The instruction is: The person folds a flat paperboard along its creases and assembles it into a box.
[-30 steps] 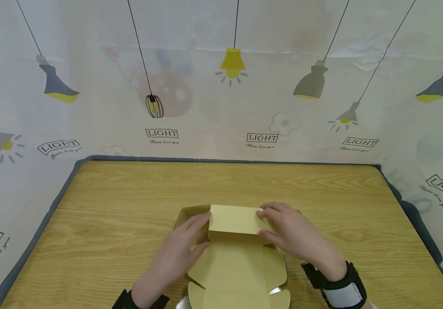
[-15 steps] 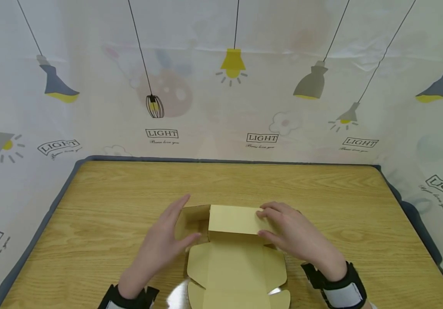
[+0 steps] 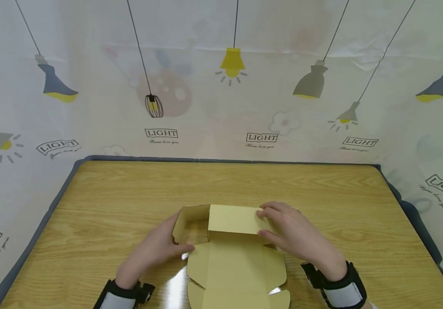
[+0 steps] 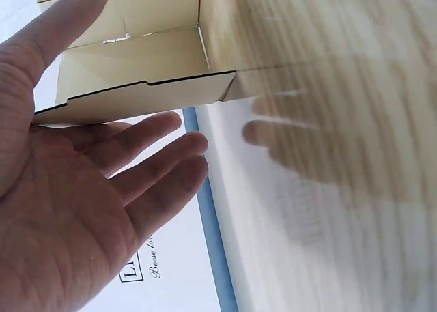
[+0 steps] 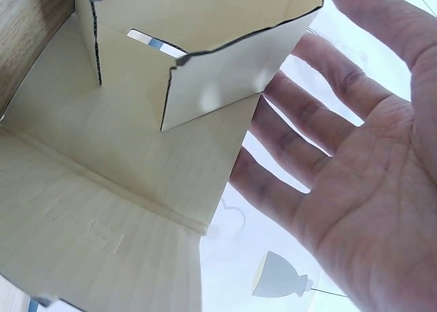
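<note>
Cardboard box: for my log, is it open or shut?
Open: the cardboard box has its near panel unfolded, with side flaps spread outward.

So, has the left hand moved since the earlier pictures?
Yes. Judged against the table, the left hand has moved left, to the left side of the cardboard box.

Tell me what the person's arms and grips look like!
The left grip and right grip are bare, with no gloves. The left wristband and right wristband are black, and each has a whitish patch and a black strap end sticking out. I can't see any cables, and the arms are cut off below the wristbands.
</note>
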The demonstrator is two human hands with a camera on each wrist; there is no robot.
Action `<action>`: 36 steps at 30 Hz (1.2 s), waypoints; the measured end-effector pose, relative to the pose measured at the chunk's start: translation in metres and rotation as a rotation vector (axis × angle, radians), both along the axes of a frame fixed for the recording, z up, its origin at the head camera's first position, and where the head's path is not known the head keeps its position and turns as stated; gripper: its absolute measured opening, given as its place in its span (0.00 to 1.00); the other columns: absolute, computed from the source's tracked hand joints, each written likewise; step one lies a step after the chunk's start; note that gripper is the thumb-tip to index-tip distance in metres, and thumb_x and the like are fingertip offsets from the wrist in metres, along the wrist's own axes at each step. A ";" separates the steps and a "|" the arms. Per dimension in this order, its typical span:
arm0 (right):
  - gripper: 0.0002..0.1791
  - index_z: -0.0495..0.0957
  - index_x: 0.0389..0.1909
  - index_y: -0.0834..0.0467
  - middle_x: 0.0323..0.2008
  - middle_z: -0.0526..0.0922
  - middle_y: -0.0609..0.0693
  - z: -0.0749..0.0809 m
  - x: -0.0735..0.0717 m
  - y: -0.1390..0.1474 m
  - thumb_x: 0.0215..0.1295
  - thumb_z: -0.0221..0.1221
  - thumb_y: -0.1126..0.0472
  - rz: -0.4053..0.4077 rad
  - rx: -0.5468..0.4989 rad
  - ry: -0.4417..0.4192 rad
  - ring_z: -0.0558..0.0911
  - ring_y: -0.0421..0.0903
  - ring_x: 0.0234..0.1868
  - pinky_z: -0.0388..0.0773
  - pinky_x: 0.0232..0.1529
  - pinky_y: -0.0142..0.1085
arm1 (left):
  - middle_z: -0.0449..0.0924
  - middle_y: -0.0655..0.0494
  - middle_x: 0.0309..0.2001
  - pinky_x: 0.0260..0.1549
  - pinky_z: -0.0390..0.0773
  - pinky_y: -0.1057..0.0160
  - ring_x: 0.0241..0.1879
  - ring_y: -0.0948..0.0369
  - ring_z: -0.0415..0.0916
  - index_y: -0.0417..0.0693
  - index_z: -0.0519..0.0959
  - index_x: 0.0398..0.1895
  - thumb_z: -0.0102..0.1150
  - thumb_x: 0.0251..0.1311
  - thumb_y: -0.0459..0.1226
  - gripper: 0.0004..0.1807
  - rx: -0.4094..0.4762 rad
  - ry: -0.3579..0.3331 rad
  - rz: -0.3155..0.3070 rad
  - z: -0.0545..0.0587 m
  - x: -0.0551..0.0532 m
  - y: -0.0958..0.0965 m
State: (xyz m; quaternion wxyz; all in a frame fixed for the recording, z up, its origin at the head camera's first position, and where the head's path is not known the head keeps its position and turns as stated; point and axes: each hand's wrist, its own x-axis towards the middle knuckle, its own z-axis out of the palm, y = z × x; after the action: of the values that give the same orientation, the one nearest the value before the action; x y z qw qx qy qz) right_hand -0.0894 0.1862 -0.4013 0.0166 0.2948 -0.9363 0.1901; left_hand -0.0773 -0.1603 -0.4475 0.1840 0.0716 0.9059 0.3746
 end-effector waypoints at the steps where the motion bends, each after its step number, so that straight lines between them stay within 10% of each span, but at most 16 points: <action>1: 0.19 0.85 0.53 0.57 0.56 0.87 0.53 0.000 0.000 0.000 0.64 0.74 0.56 0.000 0.000 -0.001 0.87 0.52 0.56 0.87 0.58 0.49 | 0.72 0.35 0.73 0.35 0.82 0.62 0.31 0.63 0.78 0.40 0.50 0.85 0.80 0.55 0.46 0.62 0.000 -0.008 0.006 -0.001 0.000 0.001; 13: 0.19 0.85 0.53 0.56 0.56 0.87 0.52 -0.001 0.000 0.000 0.64 0.73 0.56 0.001 -0.005 0.000 0.87 0.52 0.56 0.87 0.58 0.49 | 0.82 0.38 0.63 0.60 0.84 0.41 0.59 0.46 0.82 0.39 0.63 0.77 0.81 0.50 0.35 0.51 -0.013 0.076 -0.003 -0.009 0.005 0.009; 36: 0.20 0.85 0.55 0.58 0.58 0.87 0.56 -0.001 0.000 0.000 0.65 0.73 0.56 -0.025 -0.001 -0.018 0.86 0.56 0.59 0.85 0.62 0.52 | 0.72 0.25 0.70 0.68 0.77 0.36 0.67 0.33 0.75 0.23 0.59 0.77 0.75 0.53 0.28 0.50 -0.134 0.200 0.018 -0.010 0.017 0.030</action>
State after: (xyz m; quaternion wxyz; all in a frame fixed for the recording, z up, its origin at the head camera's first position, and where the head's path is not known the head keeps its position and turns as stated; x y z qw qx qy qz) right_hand -0.0899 0.1863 -0.4020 0.0105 0.2816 -0.9398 0.1932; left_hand -0.0604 -0.1306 -0.4573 0.0936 0.0883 0.9433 0.3059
